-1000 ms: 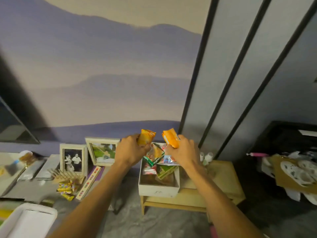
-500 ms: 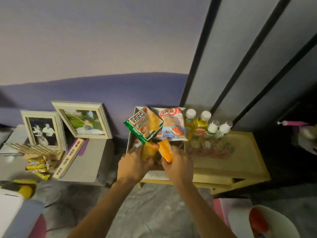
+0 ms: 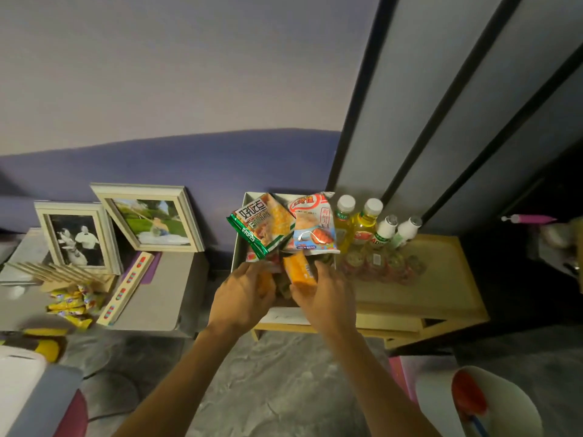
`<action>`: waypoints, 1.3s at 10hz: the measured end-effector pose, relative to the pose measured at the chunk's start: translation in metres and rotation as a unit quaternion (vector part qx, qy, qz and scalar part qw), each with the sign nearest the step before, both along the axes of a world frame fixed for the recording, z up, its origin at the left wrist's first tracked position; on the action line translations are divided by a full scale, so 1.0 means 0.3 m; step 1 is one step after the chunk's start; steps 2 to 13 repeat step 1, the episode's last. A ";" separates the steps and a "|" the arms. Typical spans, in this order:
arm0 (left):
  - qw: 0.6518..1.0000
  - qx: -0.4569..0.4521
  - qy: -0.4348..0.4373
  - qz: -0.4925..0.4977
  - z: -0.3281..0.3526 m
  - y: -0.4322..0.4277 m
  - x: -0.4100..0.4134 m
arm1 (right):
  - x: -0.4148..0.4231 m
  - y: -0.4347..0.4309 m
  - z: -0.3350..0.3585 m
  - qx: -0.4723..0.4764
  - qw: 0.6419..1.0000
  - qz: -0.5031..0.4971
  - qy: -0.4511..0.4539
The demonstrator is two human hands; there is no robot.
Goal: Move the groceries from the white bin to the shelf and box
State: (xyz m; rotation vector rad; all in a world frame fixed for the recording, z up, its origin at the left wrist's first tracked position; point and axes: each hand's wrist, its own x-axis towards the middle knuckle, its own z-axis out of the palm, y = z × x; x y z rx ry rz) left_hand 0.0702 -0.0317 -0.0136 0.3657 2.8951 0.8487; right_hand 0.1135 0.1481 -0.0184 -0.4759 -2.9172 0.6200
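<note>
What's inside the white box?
A green snack bag and a red-and-white bag lean at the back. In front, left hand and right hand each grip an orange packet, hiding the bottom.

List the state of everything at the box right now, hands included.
left hand: grips orange packet, mostly hidden under the hand
right hand: grips second orange packet, tilted over the box
white box: open, holding snack bags
green bag: propped up in the box
bottles: capped, upright on the shelf
</note>
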 end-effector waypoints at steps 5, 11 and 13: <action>1.000 -0.001 0.018 0.001 0.069 -0.025 0.025 | 0.021 0.011 0.090 -0.005 1.000 0.006 -0.012; 1.000 -0.001 0.018 0.001 0.069 -0.025 0.025 | 0.021 0.011 0.090 -0.005 1.000 0.006 -0.012; 1.000 -0.001 0.018 0.001 0.069 -0.025 0.025 | 0.021 0.011 0.090 -0.005 1.000 0.006 -0.012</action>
